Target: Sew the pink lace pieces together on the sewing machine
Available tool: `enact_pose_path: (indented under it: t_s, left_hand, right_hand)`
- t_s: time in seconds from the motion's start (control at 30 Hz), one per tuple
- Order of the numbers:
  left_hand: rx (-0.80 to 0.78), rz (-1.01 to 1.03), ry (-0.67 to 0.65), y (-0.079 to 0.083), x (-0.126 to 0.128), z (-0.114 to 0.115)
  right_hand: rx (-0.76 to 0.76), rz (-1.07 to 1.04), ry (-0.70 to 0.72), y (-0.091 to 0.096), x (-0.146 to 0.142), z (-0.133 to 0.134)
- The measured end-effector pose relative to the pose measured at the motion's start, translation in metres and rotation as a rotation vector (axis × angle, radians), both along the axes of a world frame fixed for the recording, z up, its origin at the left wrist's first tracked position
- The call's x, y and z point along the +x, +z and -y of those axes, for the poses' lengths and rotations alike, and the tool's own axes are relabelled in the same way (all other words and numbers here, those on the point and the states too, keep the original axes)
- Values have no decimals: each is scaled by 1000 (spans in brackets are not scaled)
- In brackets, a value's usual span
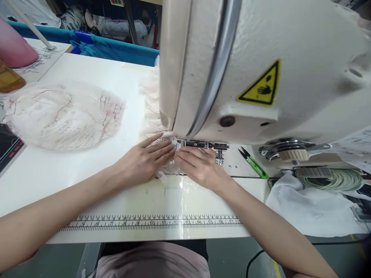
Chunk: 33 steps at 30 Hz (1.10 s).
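White lace fabric (153, 120) runs along the table beside a sewing machine (199, 77) and in under its head. My left hand (143, 160) lies flat on the lace, fingers stretched toward the presser foot. Close against it, my right hand (199, 166) has bent fingers closed on the lace edge just in front of the needle area. The machine's metal fittings (203, 144) sit directly above those fingertips. A small pale strip (161, 177) sticks out below my left hand. The needle and part of the lace are hidden by hands and machine.
Green-handled thread snips (254, 164) lie right of my right hand. A bundle of white lace with red threads (66, 116) rests at left. A printed ruler (150, 223) follows the table's front edge. White cloth (307, 208) hangs at right; a pink thread cone (16, 42) stands back left.
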<state>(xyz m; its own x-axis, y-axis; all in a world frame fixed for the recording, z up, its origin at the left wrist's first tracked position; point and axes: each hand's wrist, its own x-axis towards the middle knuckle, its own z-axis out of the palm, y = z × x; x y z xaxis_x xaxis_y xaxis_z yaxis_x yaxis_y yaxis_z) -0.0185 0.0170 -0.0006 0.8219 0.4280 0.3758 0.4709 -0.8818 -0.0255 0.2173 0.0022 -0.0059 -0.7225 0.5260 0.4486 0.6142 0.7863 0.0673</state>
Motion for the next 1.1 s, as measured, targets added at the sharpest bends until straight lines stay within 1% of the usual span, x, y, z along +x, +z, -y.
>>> enact_pose_path:
  t_s: [0.07, 0.1, 0.17, 0.3, 0.4, 0.47, 0.53, 0.63, 0.73, 0.87, 1.1]
  left_hand:
    - [-12, 8, -3, 0, -3, -3]
    - [-15, 3, -2, 0, -3, -4]
    - [-4, -20, 5, 1, -4, -6]
    - [22, -75, 13, 6, -2, -6]
    - [-5, -89, 34, 9, -1, -4]
    - [-24, -88, 49, 9, 1, -3]
    - [-21, -64, 59, 8, 2, -1]
    - [9, -33, 87, 5, 5, 1]
    - [49, -52, 108, 4, 7, 4]
    - [100, -70, 136, 5, 10, 8]
    - [155, -100, 172, 6, 13, 12]
  right_hand:
    - [122, 15, 27, 2, -3, -1]
    - [157, 12, 41, 2, -5, -1]
    - [173, 6, 51, 3, -8, -2]
    - [166, 14, 23, 3, -13, -2]
    - [178, -12, 50, 4, -15, -2]
    - [179, -35, 72, 5, -15, -2]
    - [159, -52, 66, 5, -14, -2]
    - [107, -67, 22, 4, -12, 1]
    - [80, -76, -2, 3, -9, 2]
    - [70, -32, -21, 3, -5, 2]
    - [99, -8, -39, 4, -2, 0]
